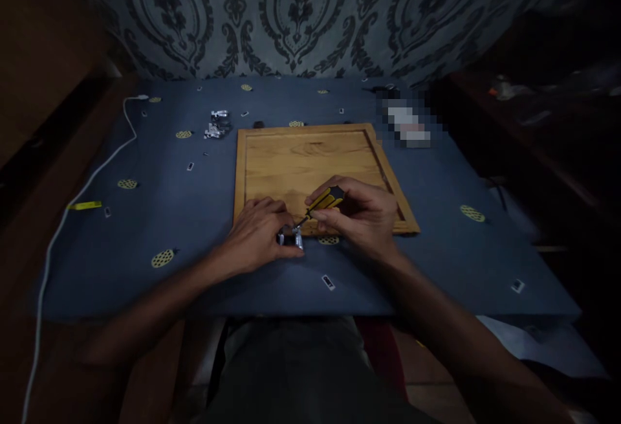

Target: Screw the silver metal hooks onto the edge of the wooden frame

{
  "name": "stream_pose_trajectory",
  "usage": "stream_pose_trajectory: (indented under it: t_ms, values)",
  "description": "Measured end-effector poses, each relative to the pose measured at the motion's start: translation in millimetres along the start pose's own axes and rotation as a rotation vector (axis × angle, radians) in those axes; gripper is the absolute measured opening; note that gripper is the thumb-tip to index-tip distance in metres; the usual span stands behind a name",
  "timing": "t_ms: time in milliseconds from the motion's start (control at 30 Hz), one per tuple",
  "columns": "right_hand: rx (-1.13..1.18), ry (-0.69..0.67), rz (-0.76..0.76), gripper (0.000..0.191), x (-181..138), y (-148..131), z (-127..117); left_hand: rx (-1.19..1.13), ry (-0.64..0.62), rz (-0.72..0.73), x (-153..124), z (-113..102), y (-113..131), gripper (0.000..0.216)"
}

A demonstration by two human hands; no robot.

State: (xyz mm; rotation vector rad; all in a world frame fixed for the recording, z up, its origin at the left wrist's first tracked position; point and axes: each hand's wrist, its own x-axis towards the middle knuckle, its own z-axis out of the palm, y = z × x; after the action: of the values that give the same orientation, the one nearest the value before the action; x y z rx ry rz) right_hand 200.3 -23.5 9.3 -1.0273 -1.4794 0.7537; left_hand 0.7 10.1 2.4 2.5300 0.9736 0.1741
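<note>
Presently, a metal hinge (299, 240) sits at the near edge of a wooden panel (315, 165), held by the left hand (257, 233); the right hand (369, 213) grips a yellow-and-black screwdriver (328, 199), tip at the hinge. Farther off, small metal fittings (217, 126) lie left of the panel on the desk (427, 275).

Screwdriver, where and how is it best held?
Probably by the thick yellow-and-black handle, from the right, as the right hand does: it tilts up rightward, while the thin shaft slants down-left to the metal fitting.
</note>
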Motion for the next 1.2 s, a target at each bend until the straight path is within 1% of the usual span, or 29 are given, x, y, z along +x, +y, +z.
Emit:
stream_pose_trajectory:
  t_ms: [133, 233, 300, 333, 467, 600, 833, 933, 1067, 1200]
  values:
    - [0.006, 0.012, -0.047, 0.029, 1, -3, 2, -0.005, -0.010, -0.002, 0, -1, 1, 0.041]
    - [0.050, 0.098, -0.117, 0.026, 2, -7, 2, -0.006, -0.019, -0.001, 0, -2, 1, 0.041]
    - [0.054, 0.140, -0.121, 0.025, 2, -8, 2, -0.004, -0.020, 0.006, 0, -2, 1, 0.041]
    - [0.046, 0.135, -0.112, 0.026, 2, -9, 2, -0.004, -0.017, 0.010, 0, -2, 0, 0.041]
    - [0.006, 0.045, -0.065, 0.028, 2, -9, 2, -0.003, -0.012, 0.010, -1, -2, 0, 0.042]
    - [-0.025, 0.040, -0.051, 0.027, 1, -6, 2, -0.009, -0.012, 0.005, 0, -3, 2, 0.041]
    - [-0.045, 0.039, -0.074, 0.026, 0, 1, 2, -0.002, -0.028, -0.007, 0, -4, 3, 0.042]
    - [-0.061, 0.038, -0.121, 0.023, 1, 2, 2, 0.004, -0.030, -0.008, 0, -4, 3, 0.043]
    - [-0.101, 0.013, -0.184, 0.024, 3, 0, 1, -0.009, -0.024, -0.011, 0, -2, 2, 0.044]
    - [-0.092, -0.023, -0.148, 0.022, 2, -2, 0, -0.002, -0.013, -0.007, 0, 0, 1, 0.044]
